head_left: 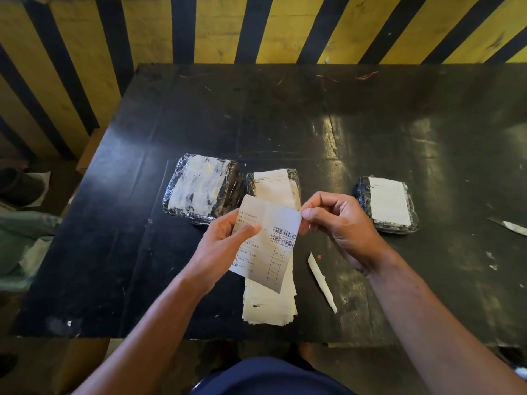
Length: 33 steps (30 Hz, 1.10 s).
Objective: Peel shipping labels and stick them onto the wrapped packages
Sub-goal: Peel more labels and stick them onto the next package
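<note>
A label (268, 238) is gripped by the left hand (225, 243) and pinched at its corner by the right hand (339, 223). Three packages (201, 189) are laid on the table (285, 115) behind.

black table (285, 115), yellow-black striped wall (214, 27), knife (510, 226)

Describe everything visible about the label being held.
The label is a pale, rectangular paper sheet printed with small text, a table and two barcodes. It is held tilted above the stack of labels. The left hand grips its left side, thumb on its face; the right hand pinches its upper right corner.
</note>
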Each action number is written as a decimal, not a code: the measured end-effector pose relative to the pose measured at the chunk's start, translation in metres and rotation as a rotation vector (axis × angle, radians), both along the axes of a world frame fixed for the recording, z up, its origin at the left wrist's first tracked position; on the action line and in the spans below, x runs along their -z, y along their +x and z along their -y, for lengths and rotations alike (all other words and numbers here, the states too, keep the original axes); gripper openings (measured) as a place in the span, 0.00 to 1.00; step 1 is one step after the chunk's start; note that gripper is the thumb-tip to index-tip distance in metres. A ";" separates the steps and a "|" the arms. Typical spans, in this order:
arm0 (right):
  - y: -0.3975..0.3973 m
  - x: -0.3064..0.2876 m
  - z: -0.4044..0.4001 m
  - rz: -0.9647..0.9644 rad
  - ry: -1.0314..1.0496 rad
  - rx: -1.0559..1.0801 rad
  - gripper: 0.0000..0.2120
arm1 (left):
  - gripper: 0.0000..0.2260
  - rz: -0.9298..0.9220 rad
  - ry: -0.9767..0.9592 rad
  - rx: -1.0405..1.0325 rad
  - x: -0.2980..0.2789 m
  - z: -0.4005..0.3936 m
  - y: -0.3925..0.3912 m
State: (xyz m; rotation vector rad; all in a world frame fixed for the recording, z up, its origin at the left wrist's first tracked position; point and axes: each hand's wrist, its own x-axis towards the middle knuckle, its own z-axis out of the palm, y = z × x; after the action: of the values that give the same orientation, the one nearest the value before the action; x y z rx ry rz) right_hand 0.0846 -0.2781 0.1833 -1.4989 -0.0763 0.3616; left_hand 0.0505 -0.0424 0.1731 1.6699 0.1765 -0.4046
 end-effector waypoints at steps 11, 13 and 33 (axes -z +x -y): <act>0.004 0.002 -0.001 -0.067 0.123 -0.036 0.04 | 0.11 -0.058 -0.061 0.040 0.009 -0.004 0.009; 0.004 0.002 -0.002 -0.068 0.131 -0.041 0.05 | 0.10 -0.057 -0.079 0.040 0.010 -0.003 0.010; -0.001 0.018 -0.033 -0.065 0.140 0.109 0.06 | 0.12 0.252 -0.116 -0.075 0.004 0.034 0.003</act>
State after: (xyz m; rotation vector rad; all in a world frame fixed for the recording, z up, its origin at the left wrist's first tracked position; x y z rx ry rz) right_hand 0.0833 -0.2450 0.1655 -1.3454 0.0317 0.3107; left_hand 0.0533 -0.0768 0.1692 1.5786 0.0280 -0.1426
